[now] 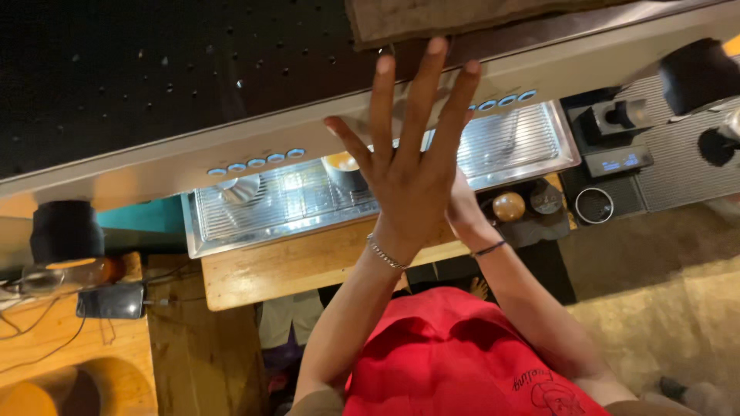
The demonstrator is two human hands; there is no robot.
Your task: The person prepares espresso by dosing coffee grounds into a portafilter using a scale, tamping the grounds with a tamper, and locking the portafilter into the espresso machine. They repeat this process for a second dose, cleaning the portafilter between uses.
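Observation:
My left hand (408, 158) is raised over the front of an espresso machine (154, 85), palm away from me and fingers spread wide, holding nothing. A silver bracelet sits on its wrist. My right hand (462, 209) reaches in behind the left one toward the metal drip tray (293, 204). Its fingers are hidden, so its grip cannot be seen; a dark band circles its wrist. A small cup of coffee (343, 166) stands on the tray just left of my left hand.
A brown cloth (462, 15) lies on top of the machine. A wood-knobbed tamper (509, 206) and a round dark disc rest on a dark mat at the right, next to a small scale (617, 162) and a black grinder (697, 73). A wooden counter (285, 270) runs below the tray.

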